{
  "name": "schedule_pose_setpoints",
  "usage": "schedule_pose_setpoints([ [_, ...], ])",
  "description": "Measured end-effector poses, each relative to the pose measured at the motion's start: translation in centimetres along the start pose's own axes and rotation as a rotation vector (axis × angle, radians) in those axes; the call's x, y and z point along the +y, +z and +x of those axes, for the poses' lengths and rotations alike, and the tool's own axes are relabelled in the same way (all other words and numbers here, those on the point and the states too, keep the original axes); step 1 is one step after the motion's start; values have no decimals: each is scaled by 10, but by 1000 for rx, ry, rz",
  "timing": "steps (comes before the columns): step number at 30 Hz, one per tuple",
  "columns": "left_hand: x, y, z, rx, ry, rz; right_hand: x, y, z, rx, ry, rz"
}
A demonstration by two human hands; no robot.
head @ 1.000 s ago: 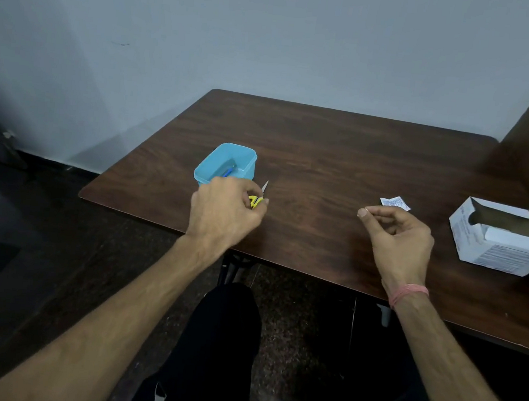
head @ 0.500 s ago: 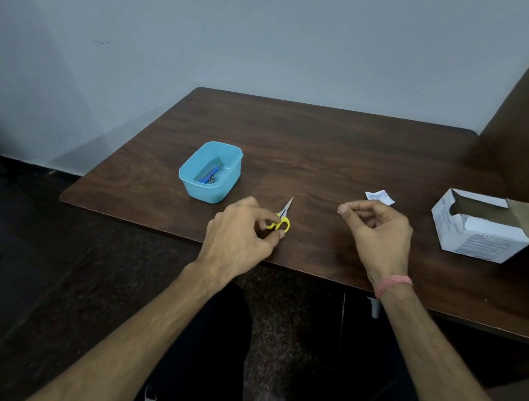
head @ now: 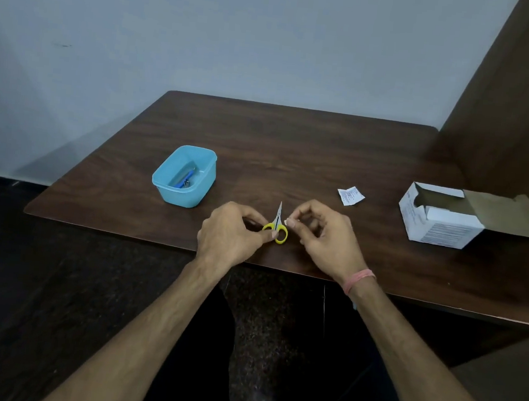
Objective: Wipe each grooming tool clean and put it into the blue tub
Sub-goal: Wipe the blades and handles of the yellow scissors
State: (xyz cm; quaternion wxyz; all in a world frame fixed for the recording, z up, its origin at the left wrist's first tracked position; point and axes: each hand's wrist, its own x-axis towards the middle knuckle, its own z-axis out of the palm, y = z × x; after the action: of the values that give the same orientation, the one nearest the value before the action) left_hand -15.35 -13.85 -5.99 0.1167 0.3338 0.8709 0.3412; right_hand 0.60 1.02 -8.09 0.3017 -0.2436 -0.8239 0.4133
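Small scissors [head: 278, 218] with yellow handles are pinched by a handle loop in my left hand [head: 227, 232], blades pointing away from me, just above the dark wooden table [head: 294, 145]. My right hand [head: 327, 238] is right beside the blades, thumb and forefinger pinching what looks like a small white wipe [head: 290, 223], mostly hidden by the fingertips. The blue tub [head: 181, 197] stands to the left of my hands. A blue-handled tool [head: 185, 178] lies inside it.
A torn white sachet [head: 350, 195] lies on the table right of my hands. Further right stands an opened white cardboard box [head: 442, 224] with its flap folded out. A brown panel rises at the table's right side. The table's front edge runs just under my wrists.
My left hand has carried the scissors from beside the tub rightward to the middle. My right hand has moved left until its fingertips are next to the blades.
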Motion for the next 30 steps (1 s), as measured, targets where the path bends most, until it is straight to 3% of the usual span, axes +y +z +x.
schedule_pose_setpoints([
  [5,11,5,5,-181,-25,-38,0,0,0,-1,26,-57],
  [12,16,13,-1,-215,0,-34,1,-4,-4,225,59,30],
  [17,11,17,-7,-150,27,-61,-2,0,-8,85,42,-5],
  [22,6,17,-12,-102,87,-119,-6,-4,-9,13,66,110],
  [30,6,11,-10,-125,147,-88,-2,-2,-10,-7,54,67],
])
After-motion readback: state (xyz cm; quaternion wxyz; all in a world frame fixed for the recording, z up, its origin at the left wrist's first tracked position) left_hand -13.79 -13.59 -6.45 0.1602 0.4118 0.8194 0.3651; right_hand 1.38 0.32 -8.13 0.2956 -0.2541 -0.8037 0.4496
